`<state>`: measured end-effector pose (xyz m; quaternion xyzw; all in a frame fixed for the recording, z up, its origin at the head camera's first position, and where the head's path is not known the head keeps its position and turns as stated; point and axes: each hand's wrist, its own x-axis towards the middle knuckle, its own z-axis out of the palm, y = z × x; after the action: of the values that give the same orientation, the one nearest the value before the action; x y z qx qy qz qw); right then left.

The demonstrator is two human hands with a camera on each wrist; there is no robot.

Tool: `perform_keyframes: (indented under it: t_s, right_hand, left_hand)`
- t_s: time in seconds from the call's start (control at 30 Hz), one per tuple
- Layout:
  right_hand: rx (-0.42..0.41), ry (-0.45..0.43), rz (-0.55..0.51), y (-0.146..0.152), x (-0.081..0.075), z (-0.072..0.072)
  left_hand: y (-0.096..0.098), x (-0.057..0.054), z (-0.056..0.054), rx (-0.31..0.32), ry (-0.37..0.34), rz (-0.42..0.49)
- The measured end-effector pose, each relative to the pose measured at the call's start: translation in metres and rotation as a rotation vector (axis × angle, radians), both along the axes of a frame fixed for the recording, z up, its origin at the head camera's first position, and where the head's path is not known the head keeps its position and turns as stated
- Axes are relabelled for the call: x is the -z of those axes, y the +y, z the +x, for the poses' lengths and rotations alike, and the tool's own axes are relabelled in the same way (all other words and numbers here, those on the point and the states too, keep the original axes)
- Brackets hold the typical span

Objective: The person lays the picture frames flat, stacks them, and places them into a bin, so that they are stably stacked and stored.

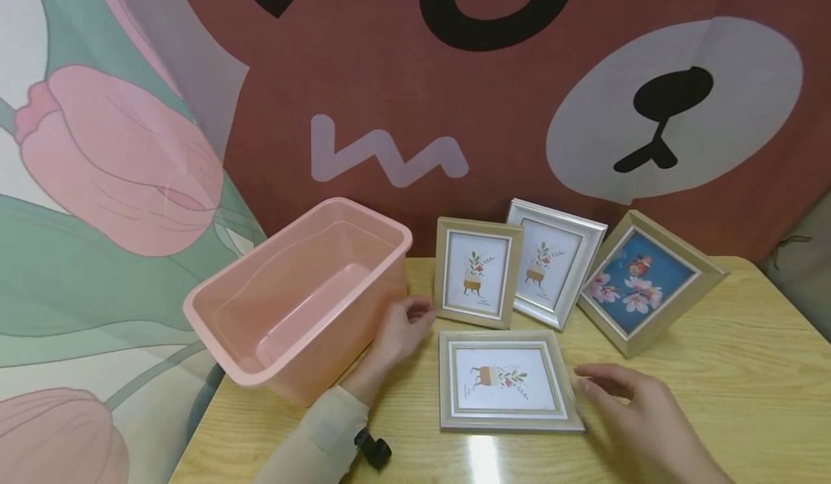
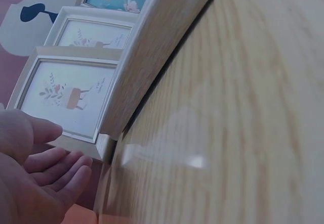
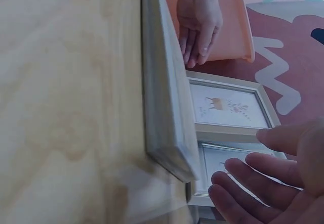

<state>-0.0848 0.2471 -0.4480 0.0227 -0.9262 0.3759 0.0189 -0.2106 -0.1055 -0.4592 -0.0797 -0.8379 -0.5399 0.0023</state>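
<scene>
A picture frame (image 1: pixel 509 379) with a potted-plant print lies flat on the table, its print turned sideways. Just off its right edge my right hand (image 1: pixel 632 401) hovers with relaxed, slightly bent fingers, holding nothing. My left hand (image 1: pixel 404 331), empty too, is between the pink bin and a beige picture frame (image 1: pixel 479 271) that stands upright; in the left wrist view its loosely bent fingers are near that frame's corner. Behind stands a silver picture frame (image 1: pixel 584 235) with a similar print. At right a beige frame (image 1: pixel 649 282) showing a bird and blossoms leans at an angle.
The pink plastic bin (image 1: pixel 353 325), with nothing visible inside, stands on the left of the wooden table (image 1: pixel 753 390). A printed cloth (image 1: pixel 389 73) hangs close behind the frames. A small black object (image 1: pixel 375 449) is at my left sleeve.
</scene>
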Motion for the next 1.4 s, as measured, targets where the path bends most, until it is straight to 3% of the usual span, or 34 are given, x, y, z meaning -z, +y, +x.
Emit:
perform_keyframes:
  t_s: [0.17,0.27,0.87,1.4]
  right_hand:
    - [-0.027,0.214,-0.032,-0.003,0.000,-0.008]
    - [-0.029,0.254,-0.050,-0.004,-0.002,-0.013]
    - [-0.041,0.294,-0.170,-0.010,-0.024,-0.041]
    - [-0.034,0.279,-0.176,-0.017,-0.038,-0.061]
  left_hand:
    - [0.001,-0.002,-0.001,-0.015,-0.022,0.008]
    - [0.002,-0.003,-0.002,-0.023,-0.032,0.018]
    - [0.008,0.000,-0.013,-0.057,-0.032,0.076]
    - [0.010,0.002,-0.021,-0.064,-0.022,0.123]
